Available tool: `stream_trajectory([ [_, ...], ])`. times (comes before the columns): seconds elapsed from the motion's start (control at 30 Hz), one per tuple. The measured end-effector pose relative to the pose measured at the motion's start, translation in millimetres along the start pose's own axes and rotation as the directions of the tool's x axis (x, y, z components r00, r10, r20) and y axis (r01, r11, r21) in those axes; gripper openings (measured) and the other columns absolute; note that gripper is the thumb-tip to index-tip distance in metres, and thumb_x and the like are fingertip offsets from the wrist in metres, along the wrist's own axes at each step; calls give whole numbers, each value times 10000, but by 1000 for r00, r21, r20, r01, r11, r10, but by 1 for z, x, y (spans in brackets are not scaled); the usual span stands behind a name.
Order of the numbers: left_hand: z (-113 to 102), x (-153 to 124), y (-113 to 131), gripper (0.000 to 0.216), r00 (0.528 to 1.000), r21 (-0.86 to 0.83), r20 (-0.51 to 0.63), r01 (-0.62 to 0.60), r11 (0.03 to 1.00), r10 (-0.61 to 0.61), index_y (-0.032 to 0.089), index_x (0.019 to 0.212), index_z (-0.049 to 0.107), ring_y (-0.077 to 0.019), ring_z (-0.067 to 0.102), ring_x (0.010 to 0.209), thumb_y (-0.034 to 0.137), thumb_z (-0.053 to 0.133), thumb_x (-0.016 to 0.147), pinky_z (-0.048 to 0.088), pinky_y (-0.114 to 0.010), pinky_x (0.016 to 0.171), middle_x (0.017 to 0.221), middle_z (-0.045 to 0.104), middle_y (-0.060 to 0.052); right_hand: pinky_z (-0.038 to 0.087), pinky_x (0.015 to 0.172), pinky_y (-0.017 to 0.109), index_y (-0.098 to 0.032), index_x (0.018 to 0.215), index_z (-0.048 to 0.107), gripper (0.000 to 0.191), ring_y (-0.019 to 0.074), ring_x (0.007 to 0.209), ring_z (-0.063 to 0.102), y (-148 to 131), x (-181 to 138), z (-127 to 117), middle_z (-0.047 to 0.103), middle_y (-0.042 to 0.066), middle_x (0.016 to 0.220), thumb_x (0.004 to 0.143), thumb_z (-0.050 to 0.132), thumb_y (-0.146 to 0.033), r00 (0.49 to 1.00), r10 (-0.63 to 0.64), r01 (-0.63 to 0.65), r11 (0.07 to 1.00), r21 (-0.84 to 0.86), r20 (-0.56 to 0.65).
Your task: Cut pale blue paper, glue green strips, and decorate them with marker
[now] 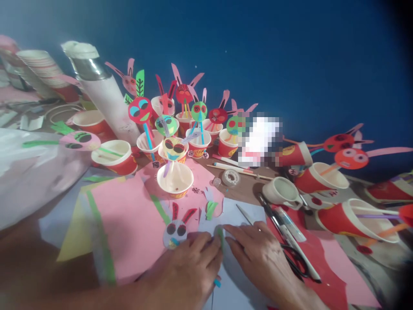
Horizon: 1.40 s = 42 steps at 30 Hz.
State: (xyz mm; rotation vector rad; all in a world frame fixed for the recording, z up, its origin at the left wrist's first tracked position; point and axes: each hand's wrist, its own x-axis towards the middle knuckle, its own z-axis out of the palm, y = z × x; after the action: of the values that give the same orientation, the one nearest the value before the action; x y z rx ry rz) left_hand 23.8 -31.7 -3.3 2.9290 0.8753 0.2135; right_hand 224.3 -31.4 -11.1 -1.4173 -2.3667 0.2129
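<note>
Holding green paper is the left hand; cup labels look blurred.

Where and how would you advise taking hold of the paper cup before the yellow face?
I'd probably grip the paper cup around its outer wall, below the rim, from the near left: it stands upright, with flat pink paper on that side, while the yellow face rises by its far rim.

left forearm: here it is, low from the lower left
left hand: back up, fingers bent close together
right hand: back up too, fingers reaching left
gap: fingertips just beside each other, apart!
</note>
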Motion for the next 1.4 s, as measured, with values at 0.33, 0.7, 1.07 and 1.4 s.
stream_trajectory([
  [0.33,6,-2,0,401,1000,-21,-9,-7,1000,7,121,1149,590,-247,474,1001,403,566,865,397,-354,769,1243,580,-90,317,665,334,-239,938,653,216,206,730,560,10,59,4,609,21,753,838,548,-79,998,-59,62,985,-159,21],
  [0.7,8,-1,1,410,1000,2,-14,-3,1000,3,110,1144,593,-250,467,975,398,576,852,395,-351,725,1267,555,-89,410,744,329,-201,810,635,106,199,833,602,21,63,-4,680,34,870,867,554,-162,998,-50,48,998,40,45],
  [1.07,7,-2,1,377,1000,-1,0,-24,1000,24,127,1172,583,-258,466,1014,338,569,861,403,-370,772,1287,550,-74,484,672,250,-243,837,656,145,150,755,631,40,19,-43,704,-14,817,809,550,-148,972,171,-213,929,301,160],
  [1.4,8,-3,0,270,999,-112,49,10,994,-5,181,1145,574,-244,469,1040,237,550,882,407,-364,796,1271,543,-51,408,845,319,-248,875,681,259,146,833,636,32,20,-33,722,-43,849,803,521,-58,973,9,-71,963,262,231],
])
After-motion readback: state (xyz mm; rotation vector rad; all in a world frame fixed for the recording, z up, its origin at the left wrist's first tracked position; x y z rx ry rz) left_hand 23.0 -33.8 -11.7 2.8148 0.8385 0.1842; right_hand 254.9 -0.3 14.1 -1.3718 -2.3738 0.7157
